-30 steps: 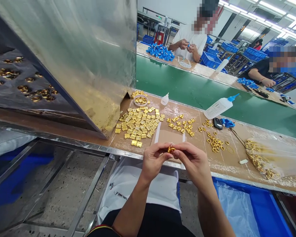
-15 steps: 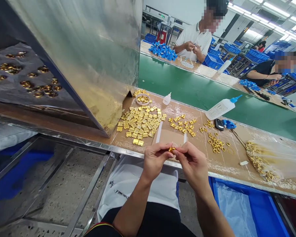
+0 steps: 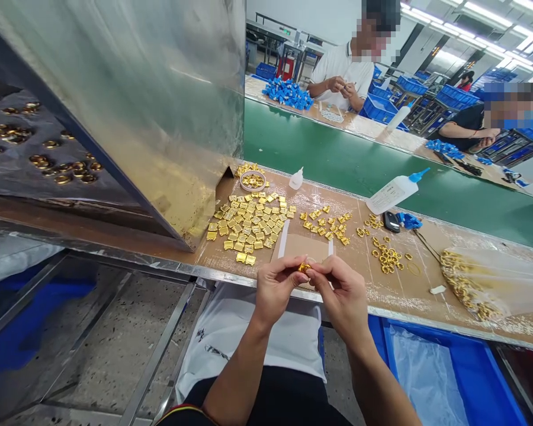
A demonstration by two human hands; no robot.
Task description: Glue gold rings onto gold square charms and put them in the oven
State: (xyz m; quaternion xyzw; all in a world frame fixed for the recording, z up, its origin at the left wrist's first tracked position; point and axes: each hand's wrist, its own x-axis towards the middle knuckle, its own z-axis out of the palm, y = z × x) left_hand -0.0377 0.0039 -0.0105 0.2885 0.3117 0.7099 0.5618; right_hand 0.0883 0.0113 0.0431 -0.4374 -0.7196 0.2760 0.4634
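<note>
Between the fingertips of my left hand [image 3: 274,290] and my right hand [image 3: 342,290] is a small gold metal piece [image 3: 304,268]. Both hands are closed in a pinch on it, over the table's front edge; the fingers hide much of its shape. Just beyond them lies a cardboard pad [image 3: 304,244] with white side strips. Flat gold pieces [image 3: 251,222] are spread to its left. Smaller folded gold pieces [image 3: 326,223] lie behind it, and gold rings [image 3: 387,257] are grouped on the right.
A metal panel [image 3: 182,118] rises at the left. Glue bottles, a small one [image 3: 296,179] and a large one [image 3: 393,194], stand and lean near the green belt [image 3: 320,148]. A bag of gold parts [image 3: 475,284] lies right, above a blue bin [image 3: 462,373]. Two people sit across the belt.
The whole view has shifted slightly, so things appear a little further left. My hands keep the same pinch on the gold piece, with only slight finger movement.
</note>
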